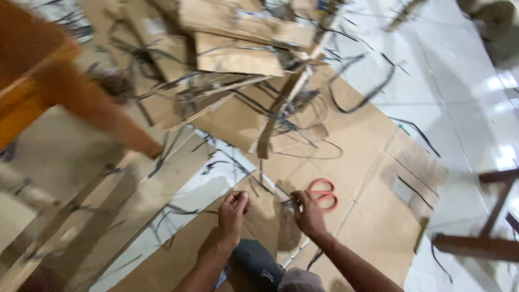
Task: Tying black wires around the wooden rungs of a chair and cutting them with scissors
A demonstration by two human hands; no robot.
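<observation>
My left hand [233, 212] is low in the middle of the view, with its fingers pinched together on something thin that I cannot make out. My right hand [306, 212] is a short way to its right, fingers curled, pinching a thin dark strip [286, 202] near the edge of a flat cardboard sheet [357, 162]. Red-handled scissors [323, 194] lie on that sheet, just right of my right hand. My knee [259, 265] shows between my forearms.
Folded cardboard pieces [238, 54] and several thin dark strips [362, 97] are piled across the floor ahead. An orange wooden leg [97, 108] slants in from the upper left. Dark wooden furniture legs [486, 232] stand at the right on white tiles [465, 70].
</observation>
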